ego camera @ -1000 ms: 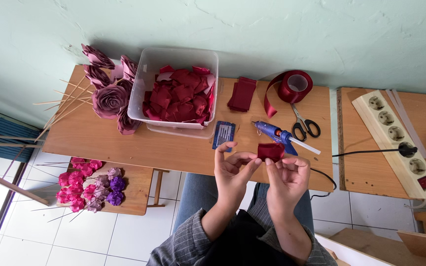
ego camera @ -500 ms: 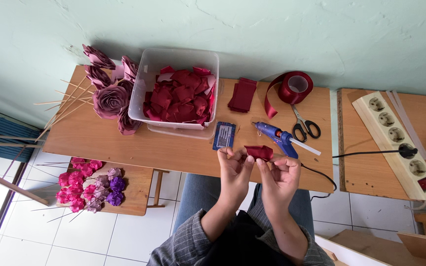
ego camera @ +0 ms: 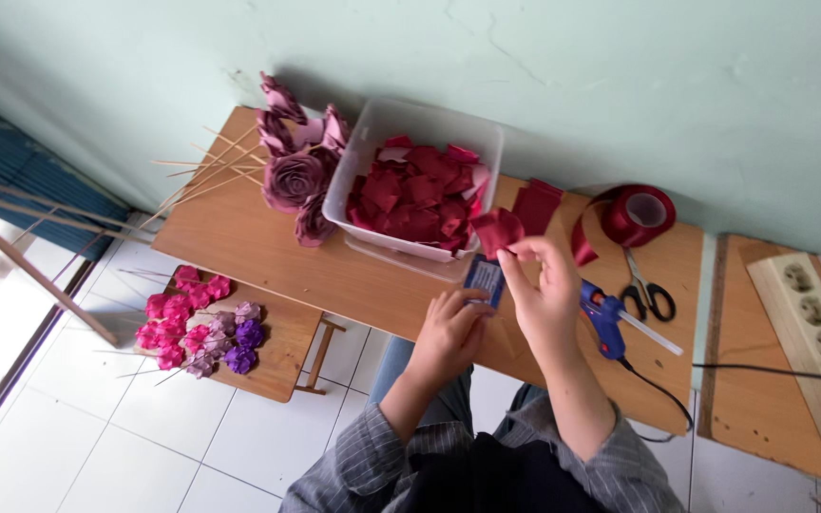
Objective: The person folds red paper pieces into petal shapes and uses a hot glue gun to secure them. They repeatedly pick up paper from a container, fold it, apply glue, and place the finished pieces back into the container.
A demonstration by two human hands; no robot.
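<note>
Both hands have shifted up and toward the plastic tub since a second ago, when they were low over the near edge pinching the red piece together. Now the right hand (ego camera: 545,296) has a pinch grip on the folded red ribbon petal (ego camera: 498,231), thumb and fingertips closed on its lower edge, lifting it just beside the clear tub (ego camera: 409,122) of cut red petals. Probably held up like that so the fold stays shut and can be looked at.

The left hand (ego camera: 448,332) has dropped to the worktop (ego camera: 268,249), fingers curled on or right next to the small blue lighter (ego camera: 484,279); can't tell if it's actually gripping it or just resting.

Petal's long axis runs roughly up-left to down-right, with the rounded end aimed at the tub and the pinched end toward the person. Glue gun (ego camera: 605,317) and scissors (ego camera: 646,293) sit just right of the hands, within easy reach.
</note>
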